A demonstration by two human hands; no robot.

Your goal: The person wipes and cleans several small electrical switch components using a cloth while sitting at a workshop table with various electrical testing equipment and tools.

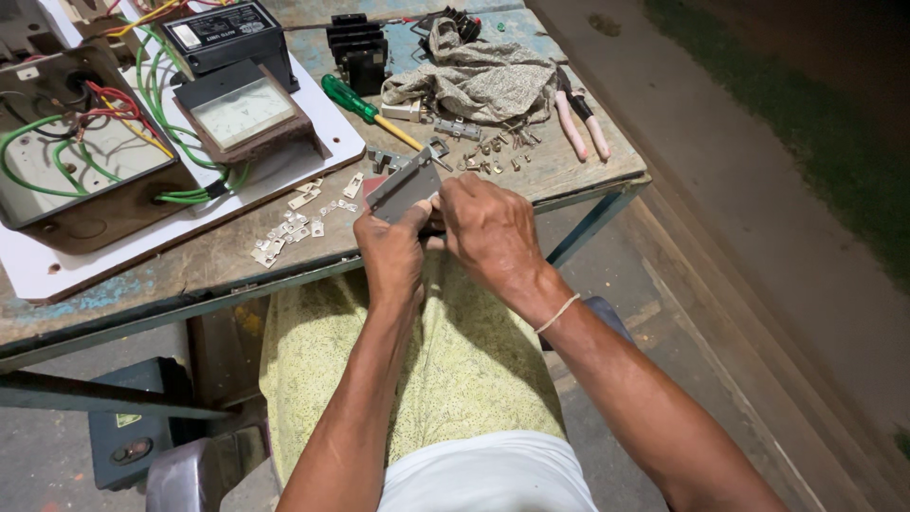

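My left hand and my right hand meet at the near edge of a worn wooden workbench. Between them they grip a flat grey metal piece, tilted up to the right; my left thumb presses its lower edge and my right fingers pinch its right end. Several small metal clips lie scattered on the bench just left of my hands. A green-handled screwdriver lies behind the metal piece.
A white board carries an open box with green and red wires, a panel meter and a black unit. A crumpled cloth, pink-handled pliers and small screws sit at the right. Concrete floor lies beyond the bench edge.
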